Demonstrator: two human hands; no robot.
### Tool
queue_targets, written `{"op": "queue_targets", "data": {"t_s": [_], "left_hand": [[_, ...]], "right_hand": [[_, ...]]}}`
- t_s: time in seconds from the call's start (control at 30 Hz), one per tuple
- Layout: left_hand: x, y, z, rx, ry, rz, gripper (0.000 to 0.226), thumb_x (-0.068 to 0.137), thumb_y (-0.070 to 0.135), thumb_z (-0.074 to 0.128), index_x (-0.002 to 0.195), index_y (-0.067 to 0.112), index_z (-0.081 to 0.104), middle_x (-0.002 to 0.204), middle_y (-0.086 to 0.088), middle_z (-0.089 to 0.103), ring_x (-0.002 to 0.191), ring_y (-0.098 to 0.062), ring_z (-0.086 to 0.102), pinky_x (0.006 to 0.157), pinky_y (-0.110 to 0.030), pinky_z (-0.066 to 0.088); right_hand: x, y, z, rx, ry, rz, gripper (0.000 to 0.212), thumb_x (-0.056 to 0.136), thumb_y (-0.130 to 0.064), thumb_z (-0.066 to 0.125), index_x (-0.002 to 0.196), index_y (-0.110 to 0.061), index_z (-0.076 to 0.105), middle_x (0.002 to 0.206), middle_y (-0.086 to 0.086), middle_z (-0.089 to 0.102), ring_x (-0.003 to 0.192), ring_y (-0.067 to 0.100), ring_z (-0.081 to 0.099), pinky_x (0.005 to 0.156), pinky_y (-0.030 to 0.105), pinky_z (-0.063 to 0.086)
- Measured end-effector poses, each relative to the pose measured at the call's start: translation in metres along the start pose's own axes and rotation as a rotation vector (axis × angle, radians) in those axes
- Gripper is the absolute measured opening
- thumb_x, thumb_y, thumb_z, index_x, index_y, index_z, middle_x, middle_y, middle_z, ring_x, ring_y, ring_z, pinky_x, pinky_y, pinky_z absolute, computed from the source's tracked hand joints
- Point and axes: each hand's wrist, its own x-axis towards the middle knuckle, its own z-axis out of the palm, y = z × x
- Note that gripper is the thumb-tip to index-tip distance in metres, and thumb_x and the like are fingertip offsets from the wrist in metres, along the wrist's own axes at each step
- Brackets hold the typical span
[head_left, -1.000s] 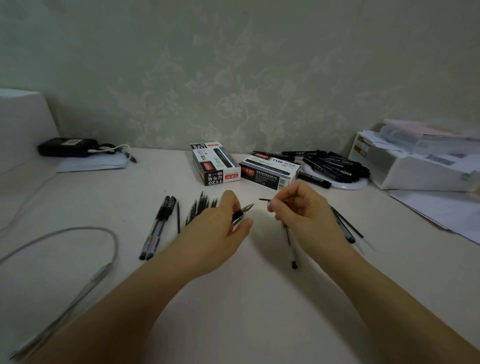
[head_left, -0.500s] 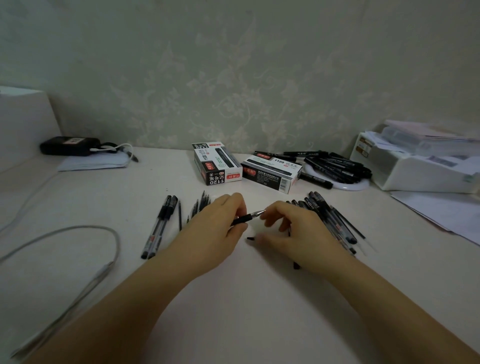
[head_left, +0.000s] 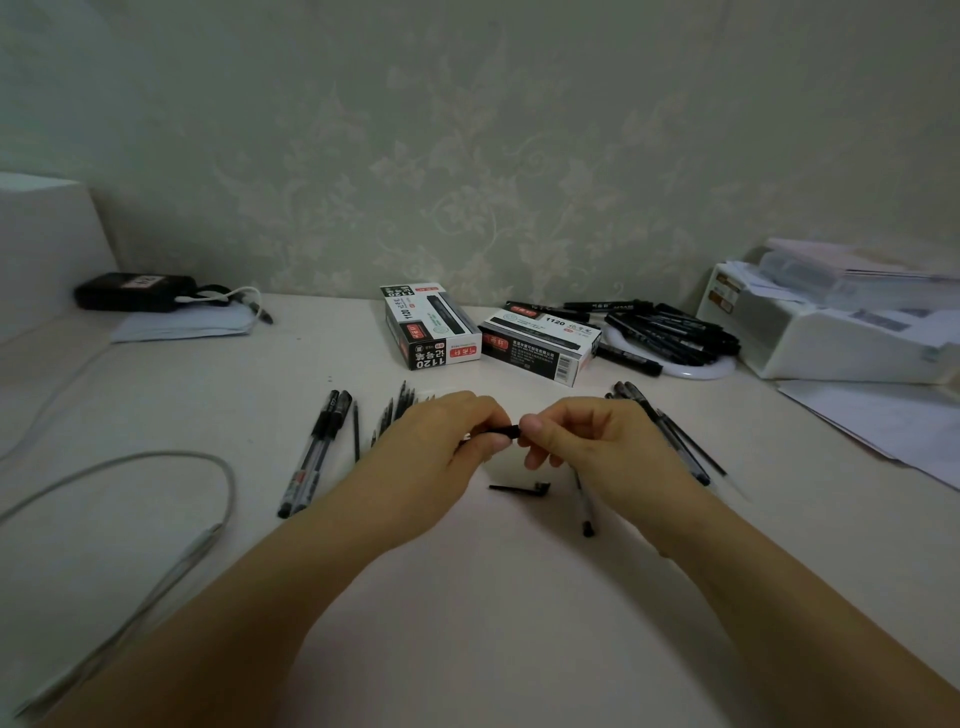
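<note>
My left hand (head_left: 441, 447) and my right hand (head_left: 587, 447) meet over the middle of the table, both pinching one short black pen part (head_left: 506, 430) between their fingertips. A black pen cap with its clip (head_left: 522, 488) lies on the table just below the hands. A clear pen barrel (head_left: 585, 512) lies under my right hand. Two capped black gel pens (head_left: 314, 454) lie side by side left of my left hand, with a bunch of thin black refills (head_left: 392, 415) behind it. More pens (head_left: 670, 436) lie to the right of my right hand.
Two black-and-white pen boxes (head_left: 431, 332) (head_left: 540, 345) stand at the back, with a pile of black markers on a white plate (head_left: 670, 332) beside them. A white box of papers (head_left: 831, 332) is at the right, loose sheets (head_left: 883, 426) nearer. A grey cable (head_left: 156, 519) loops at the left.
My right hand dropped to the table, left a black cap there, then rose to meet my left hand. Both hands now pinch the short black part together.
</note>
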Motion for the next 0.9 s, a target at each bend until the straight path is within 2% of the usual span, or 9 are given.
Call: {"op": "queue_targets", "data": {"t_s": [0.13, 0.27, 0.37, 0.47, 0.57, 0.67, 0.73, 0.83, 0.9], "left_hand": [[-0.0013, -0.0039, -0.0033, -0.046, -0.085, -0.04, 0.023, 0.101, 0.03, 0.043, 0.092, 0.031, 0.065, 0.076, 0.011, 0.059, 0.074, -0.002, 0.054, 0.065, -0.014, 0.039], [-0.0022, -0.0037, -0.0024, -0.09, -0.085, -0.045, 0.018, 0.099, 0.03, 0.046, 0.096, 0.031, 0.064, 0.073, 0.012, 0.06, 0.071, -0.002, 0.056, 0.063, -0.01, 0.04], [-0.002, -0.0009, 0.0001, -0.078, -0.052, -0.043, 0.014, 0.098, 0.033, 0.047, 0.097, 0.031, 0.061, 0.073, 0.014, 0.06, 0.071, -0.001, 0.056, 0.062, -0.012, 0.041], [-0.0016, 0.0009, 0.0004, -0.026, -0.044, -0.021, 0.015, 0.098, 0.034, 0.049, 0.1, 0.029, 0.063, 0.083, 0.015, 0.063, 0.079, 0.0, 0.057, 0.066, -0.014, 0.042], [-0.0014, 0.0002, 0.0006, 0.01, -0.04, -0.017, 0.018, 0.098, 0.034, 0.049, 0.103, 0.027, 0.064, 0.089, 0.012, 0.063, 0.083, -0.002, 0.056, 0.072, -0.021, 0.045], [-0.0016, -0.0016, 0.0016, 0.038, -0.033, -0.018, 0.017, 0.098, 0.034, 0.049, 0.103, 0.028, 0.064, 0.089, 0.013, 0.062, 0.083, 0.0, 0.055, 0.07, -0.017, 0.042], [-0.0015, -0.0022, 0.002, 0.035, -0.026, -0.015, 0.017, 0.098, 0.034, 0.049, 0.102, 0.028, 0.064, 0.088, 0.014, 0.062, 0.082, 0.001, 0.054, 0.068, -0.013, 0.038], [-0.0013, -0.0023, 0.0027, 0.03, -0.016, 0.002, 0.017, 0.098, 0.033, 0.049, 0.101, 0.027, 0.065, 0.088, 0.013, 0.063, 0.082, -0.001, 0.055, 0.07, -0.016, 0.042], [-0.0015, -0.0026, 0.0031, 0.041, -0.021, 0.005, 0.018, 0.098, 0.033, 0.048, 0.102, 0.026, 0.065, 0.087, 0.012, 0.062, 0.081, -0.001, 0.055, 0.07, -0.018, 0.042]], "right_hand": [[0.0, -0.0005, -0.0022, -0.014, -0.025, -0.025, 0.022, 0.079, -0.043, 0.069, 0.085, -0.023, 0.077, 0.076, -0.002, 0.075, 0.072, 0.005, 0.066, 0.07, 0.011, 0.051], [-0.0001, -0.0003, -0.006, 0.005, -0.048, -0.051, 0.008, 0.081, -0.03, 0.075, 0.088, -0.026, 0.078, 0.083, -0.002, 0.077, 0.079, 0.006, 0.07, 0.073, 0.013, 0.052], [0.0002, -0.0021, -0.0051, 0.035, -0.019, -0.059, 0.02, 0.078, -0.026, 0.081, 0.098, -0.029, 0.077, 0.092, -0.005, 0.077, 0.085, 0.014, 0.073, 0.078, 0.018, 0.057], [0.0005, -0.0018, -0.0009, -0.01, 0.036, -0.03, 0.022, 0.079, -0.047, 0.073, 0.09, -0.028, 0.076, 0.084, -0.006, 0.076, 0.073, 0.007, 0.068, 0.071, 0.013, 0.054], [0.0013, -0.0017, -0.0007, -0.032, 0.051, -0.016, 0.02, 0.089, -0.036, 0.068, 0.081, -0.02, 0.075, 0.073, -0.003, 0.075, 0.063, 0.0, 0.062, 0.062, 0.009, 0.048], [0.0019, -0.0013, -0.0044, -0.014, 0.016, -0.023, 0.007, 0.087, -0.02, 0.074, 0.092, -0.023, 0.076, 0.086, -0.003, 0.075, 0.074, 0.007, 0.066, 0.073, 0.016, 0.054], [0.0014, -0.0003, -0.0032, -0.014, 0.013, -0.012, 0.016, 0.085, -0.024, 0.076, 0.1, -0.028, 0.073, 0.091, -0.007, 0.075, 0.075, 0.007, 0.066, 0.076, 0.018, 0.054], [0.0016, -0.0004, 0.0007, -0.059, 0.06, 0.033, 0.019, 0.086, -0.043, 0.07, 0.092, -0.025, 0.073, 0.082, -0.007, 0.075, 0.067, 0.0, 0.063, 0.066, 0.011, 0.051], [0.0027, -0.0002, -0.0001, -0.055, 0.059, 0.053, 0.019, 0.089, -0.037, 0.068, 0.087, -0.018, 0.073, 0.075, -0.006, 0.075, 0.062, -0.001, 0.061, 0.06, 0.009, 0.048]]}}
